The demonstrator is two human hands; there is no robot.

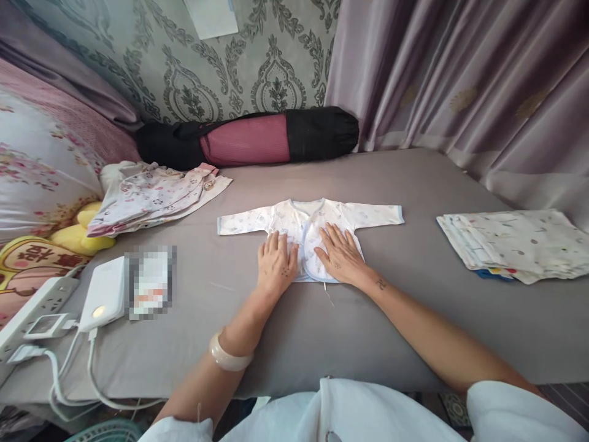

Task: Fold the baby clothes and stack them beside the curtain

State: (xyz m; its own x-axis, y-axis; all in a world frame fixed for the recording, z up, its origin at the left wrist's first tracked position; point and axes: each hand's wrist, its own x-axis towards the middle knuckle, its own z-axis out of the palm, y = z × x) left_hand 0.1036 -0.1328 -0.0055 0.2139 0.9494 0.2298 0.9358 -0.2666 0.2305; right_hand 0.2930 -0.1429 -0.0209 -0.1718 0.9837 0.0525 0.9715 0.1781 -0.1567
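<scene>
A small white baby shirt (311, 212) with pale prints and light blue trim lies spread out on the grey sheet, its sleeves stretched to both sides. Its front panels overlap in the middle, and a thin white tie trails from the bottom edge. My left hand (277, 261) rests flat on the lower left of the shirt. On the lower right front, my right hand (340, 253) lies flat with its fingers spread. Parts of the cloth are hidden under both hands.
Folded printed cloths (519, 242) lie at the right. Loose baby clothes (156, 193) are heaped at the left. A white power bank (105, 291), cables and a power strip (39, 310) sit at the near left. Along the wall lies a black and red rolled bag (248, 140).
</scene>
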